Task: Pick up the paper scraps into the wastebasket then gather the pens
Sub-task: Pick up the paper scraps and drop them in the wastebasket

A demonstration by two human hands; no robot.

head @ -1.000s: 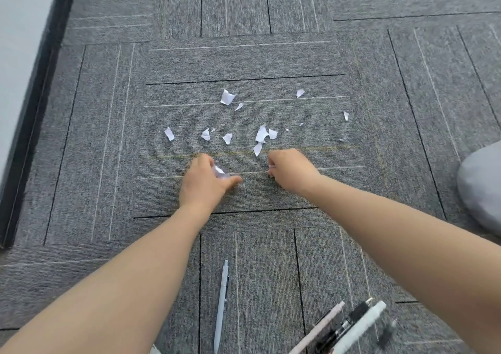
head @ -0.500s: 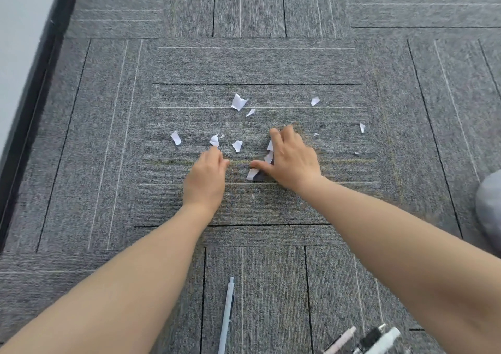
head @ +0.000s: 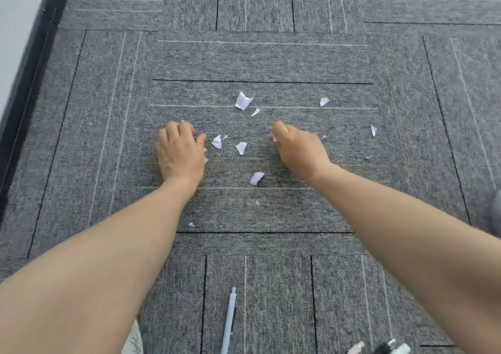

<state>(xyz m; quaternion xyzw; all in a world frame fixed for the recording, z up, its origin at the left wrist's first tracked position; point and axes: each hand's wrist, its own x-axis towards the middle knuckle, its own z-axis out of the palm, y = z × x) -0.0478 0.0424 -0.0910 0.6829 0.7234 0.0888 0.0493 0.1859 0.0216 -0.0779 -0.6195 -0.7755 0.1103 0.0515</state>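
Several white paper scraps lie on the grey carpet: a large one [head: 243, 100] at the far side, two [head: 217, 141] [head: 241, 147] between my hands, one [head: 256, 178] nearer me. My left hand [head: 180, 152] presses knuckles-up on the carpet with fingers curled; white scrap edges peek out at its fingertips and thumb side. My right hand [head: 298, 150] is curled and pinches a scrap at its fingertips. A white-and-blue pen [head: 229, 324] lies near the bottom edge, with more pens [head: 379, 349] at the bottom right. No wastebasket is in view.
A pale wall with a dark baseboard [head: 32, 82] runs along the left. A grey rounded object [head: 497, 210] sits at the right edge. A white thing with writing on it [head: 132, 340] shows under my left forearm. Stray scraps [head: 373, 130] [head: 191, 224] lie farther out.
My left hand moved forward and left onto the leftmost scrap. My right hand shifted forward, curled round scraps, and one scrap now lies behind it. The view moved forward.
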